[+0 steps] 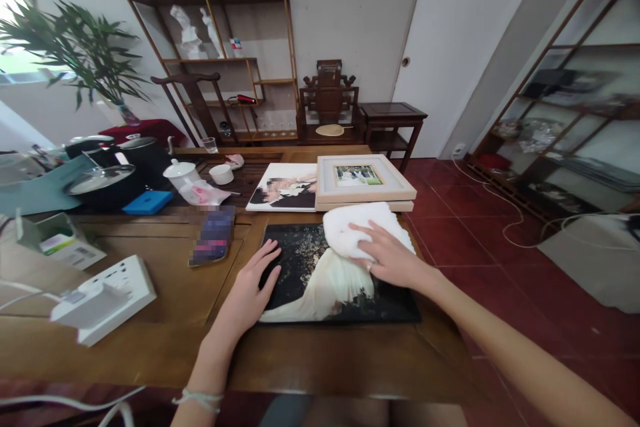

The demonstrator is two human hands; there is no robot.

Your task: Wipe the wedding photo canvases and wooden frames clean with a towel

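Nearest my camera, the right forearm (495,323) angles in from the lower right. The dark picture panel (325,290) lies with its long axis left to right, the empty left hand (253,283) fanned flat on its left side. The right hand (385,257) is nearer the white cloth (345,223), directly under its spread fingers at the panel's far right; I can't tell whether they pinch it. Beyond sits a framed photo (357,175).

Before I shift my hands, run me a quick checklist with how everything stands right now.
1. Left hand on the dark picture panel: ok, at its left side.
2. Right hand on the white cloth: ok, fingers spread over it.
3. Panel flat on the table: ok.
4. Phone apart from the panel: ok, lying to its left.
5. Cloth clear of the framed picture: cannot tell.
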